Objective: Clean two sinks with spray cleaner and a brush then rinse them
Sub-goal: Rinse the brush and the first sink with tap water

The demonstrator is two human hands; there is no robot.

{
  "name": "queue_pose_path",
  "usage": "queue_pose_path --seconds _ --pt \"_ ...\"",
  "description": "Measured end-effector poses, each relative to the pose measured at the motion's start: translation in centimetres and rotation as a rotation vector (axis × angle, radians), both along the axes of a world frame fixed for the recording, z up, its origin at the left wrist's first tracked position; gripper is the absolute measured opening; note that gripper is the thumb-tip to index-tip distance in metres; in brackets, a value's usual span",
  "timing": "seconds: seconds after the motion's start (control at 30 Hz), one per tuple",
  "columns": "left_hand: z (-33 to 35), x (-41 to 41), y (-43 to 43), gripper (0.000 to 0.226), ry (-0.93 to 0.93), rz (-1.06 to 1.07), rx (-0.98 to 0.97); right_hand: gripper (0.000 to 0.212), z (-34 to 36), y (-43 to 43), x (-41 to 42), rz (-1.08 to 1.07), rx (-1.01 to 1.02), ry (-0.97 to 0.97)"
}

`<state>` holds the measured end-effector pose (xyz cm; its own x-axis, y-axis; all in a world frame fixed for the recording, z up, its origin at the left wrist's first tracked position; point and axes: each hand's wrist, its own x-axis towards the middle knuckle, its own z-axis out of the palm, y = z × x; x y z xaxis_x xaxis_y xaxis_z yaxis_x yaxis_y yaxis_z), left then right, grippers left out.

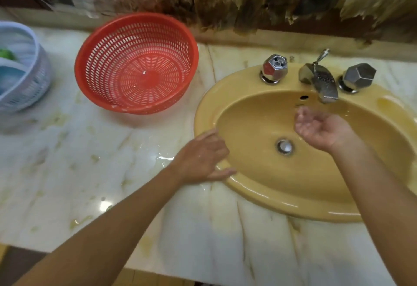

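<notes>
While the right hand (320,128) cups palm-up beneath the spout (325,84), the left hand (200,158) lies fingers-spread on the sink (293,209) rim.
Sink: set in the wet tabletop (90,172), fixed, hard glazed, probably slick; steady against the rim, nothing to lift. Water flow blurred, possibly running.

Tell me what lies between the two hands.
In the head view, the yellow sink basin and its metal drain plug lie between the left hand on the rim and the right hand under the spout.
</notes>
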<state>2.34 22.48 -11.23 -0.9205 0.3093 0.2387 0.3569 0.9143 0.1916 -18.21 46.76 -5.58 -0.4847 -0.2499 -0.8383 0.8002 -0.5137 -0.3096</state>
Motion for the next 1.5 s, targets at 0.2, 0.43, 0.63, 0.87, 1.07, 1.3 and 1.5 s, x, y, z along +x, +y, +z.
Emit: queue_pose_path --seconds 0.2,0.43,0.63,0.87,1.07,1.3,1.5 --pt "-0.7 1.2 3.9 0.047 -0.005 0.029 0.016 0.029 2.5 -1.8 3.2 0.204 -0.083 0.043" --pt "0.2 -0.2 1.3 0.076 -0.019 -0.103 -0.072 0.039 3.0 -2.7 9.6 1.030 0.400 0.325" --pt "-0.9 1.9 10.8 0.066 0.038 0.052 -0.014 0.034 2.2 -0.5 2.3 0.113 0.010 0.112" --pt "0.3 0.0 1.1 0.049 -0.014 0.005 -0.001 0.030 2.0 0.1 1.5 -0.099 -0.140 0.122" --pt "0.1 0.5 4.7 0.041 -0.007 0.119 -0.003 0.021 3.5 0.2 6.8 0.437 -0.121 0.161" --pt "-0.1 0.7 9.4 0.057 -0.110 0.101 -0.067 0.029 4.1 0.8 8.4 1.040 0.621 0.554" --pt "1.8 -1.9 4.8 0.087 -0.386 -0.086 -0.158 0.035 3.1 0.1 1.7 -0.017 -0.111 0.154"
